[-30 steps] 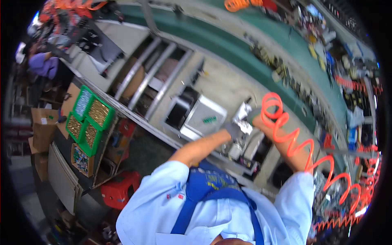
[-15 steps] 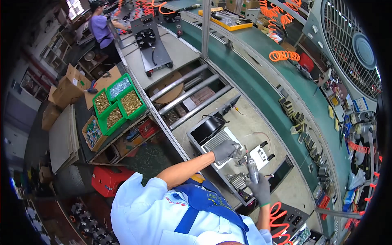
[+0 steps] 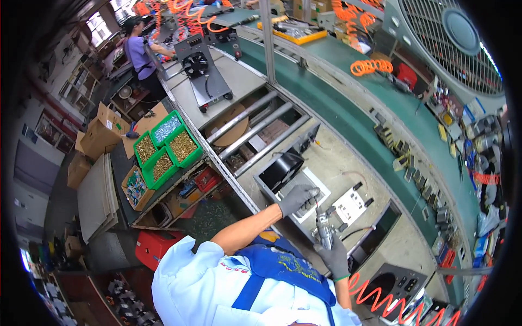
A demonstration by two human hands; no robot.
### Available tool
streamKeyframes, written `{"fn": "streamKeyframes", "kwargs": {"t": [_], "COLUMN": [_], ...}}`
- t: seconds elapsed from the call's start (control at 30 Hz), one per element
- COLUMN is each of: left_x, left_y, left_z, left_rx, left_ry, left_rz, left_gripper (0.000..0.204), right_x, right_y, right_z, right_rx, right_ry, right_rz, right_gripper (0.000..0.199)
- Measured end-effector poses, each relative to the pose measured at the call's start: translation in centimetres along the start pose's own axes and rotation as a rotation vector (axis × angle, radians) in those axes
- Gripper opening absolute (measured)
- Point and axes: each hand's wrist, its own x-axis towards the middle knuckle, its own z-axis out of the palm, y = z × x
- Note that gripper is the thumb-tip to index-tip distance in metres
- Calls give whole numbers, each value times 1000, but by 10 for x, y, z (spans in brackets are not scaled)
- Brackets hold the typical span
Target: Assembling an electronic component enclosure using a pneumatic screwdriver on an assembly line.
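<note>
My right hand (image 3: 334, 261), in a grey glove, grips a silver power screwdriver (image 3: 324, 228) whose bit points away from me. My left hand (image 3: 297, 201), gloved too, has its fingers pinched together beside the bit's tip. Whatever those fingers hold is too small to make out. Both hands are over an open dark metal housing (image 3: 263, 187) on the bench. A round black part (image 3: 284, 169) sits in its far end, with a white-framed part (image 3: 321, 187) beside it. To the right lies a white panel (image 3: 350, 206) with dark fittings.
Green bins (image 3: 182, 146) of small brass and silver pieces stand at left. Metal rollers (image 3: 255, 127) cross the bench gap beyond the housing. An orange coiled hose (image 3: 389, 299) stretches at lower right. A co-worker (image 3: 140, 51) stands at far left. A large fan (image 3: 451, 43) is upper right.
The screwdriver has shifted left, its bit now close to my left fingers. My right hand has moved left and nearer to me. The orange hose stretches further right. The whole view has shifted slightly.
</note>
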Motion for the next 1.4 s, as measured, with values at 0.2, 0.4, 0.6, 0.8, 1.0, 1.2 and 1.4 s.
{"fn": "streamKeyframes", "kwargs": {"t": [0.2,0.4,0.6,0.8,1.0,1.2,1.4], "left_x": [-6,-2,38,89,99,92,93], "left_y": [16,5,-8,-34,-10,2,-1], "left_z": [-26,-12,-24,-38,-20,7,3], "left_rx": [38,271,996,1689,1087,-226,-331], "left_ry": [-290,-191,-156,-198,-260,-303,-347], "left_rz": [-112,-257,79,77,-23,-187,-51], "left_gripper": [26,34,49,38,29,32,45], "right_x": [-2,-19,-25,-27,-27,-20,-13], "right_y": [2,5,13,29,37,42,31], "right_z": [-16,8,-4,-14,-24,-27,-26], "right_rx": [192,16,88,30,120,82,102], "right_ry": [-276,35,65,195,245,219,177], "right_rz": [88,47,138,142,193,193,176], "right_gripper": [67,51,51,52,51,53,56]}}
